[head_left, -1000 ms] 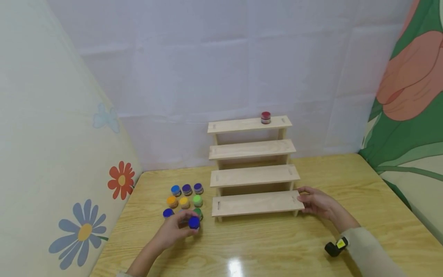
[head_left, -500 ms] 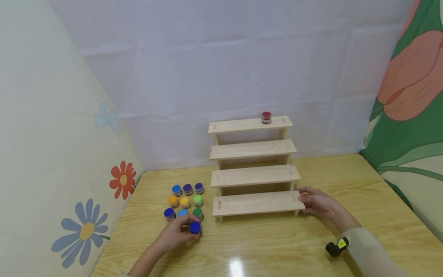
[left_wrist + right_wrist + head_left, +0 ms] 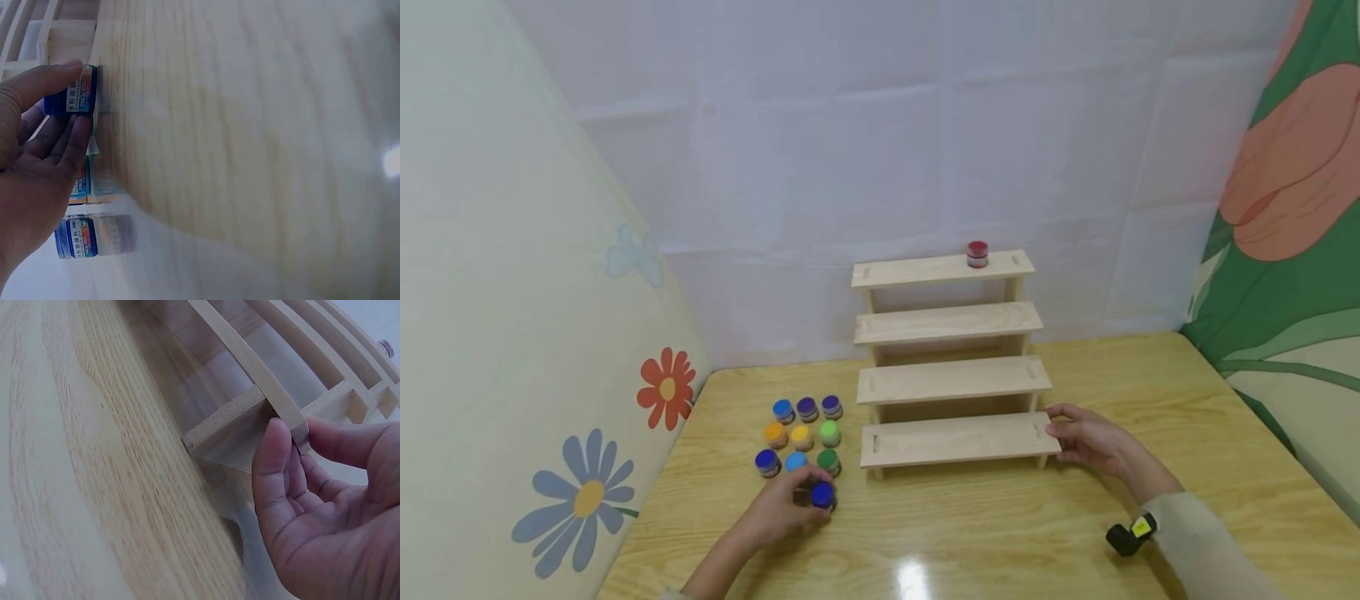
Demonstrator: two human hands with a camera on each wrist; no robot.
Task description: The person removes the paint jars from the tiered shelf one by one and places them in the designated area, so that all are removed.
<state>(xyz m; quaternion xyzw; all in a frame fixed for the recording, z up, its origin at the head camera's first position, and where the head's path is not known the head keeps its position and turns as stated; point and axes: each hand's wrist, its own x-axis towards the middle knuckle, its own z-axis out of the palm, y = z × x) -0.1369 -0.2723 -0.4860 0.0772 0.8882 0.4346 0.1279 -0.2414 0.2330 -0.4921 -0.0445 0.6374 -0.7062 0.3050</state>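
A small paint jar with a dark blue lid (image 3: 822, 495) is gripped between the thumb and fingers of my left hand (image 3: 781, 507), just in front of the grouped jars. The left wrist view shows its printed label (image 3: 81, 92), and the jar sits low, right at the tabletop. On the other side, my right hand (image 3: 1092, 442) pinches the right end of the lowest step (image 3: 955, 442) of a four-tier wooden display stand. In the right wrist view the thumb and fingers lie on either side of that board's end (image 3: 290, 419). A red paint jar (image 3: 977, 255) stands on the top step, right of centre.
Left of the stand, several paint jars stand in rows, among them orange (image 3: 775, 435), yellow (image 3: 801, 437), light green (image 3: 830, 433) and dark green (image 3: 829, 462). A white cloth (image 3: 820, 167) hangs behind the wooden table (image 3: 985, 533). Flower-patterned panels (image 3: 587, 492) flank it.
My left hand has come slightly toward me with the dark blue jar, uncovering the light blue and dark green jars, and has been almost still since. My right hand keeps its hold on the step.
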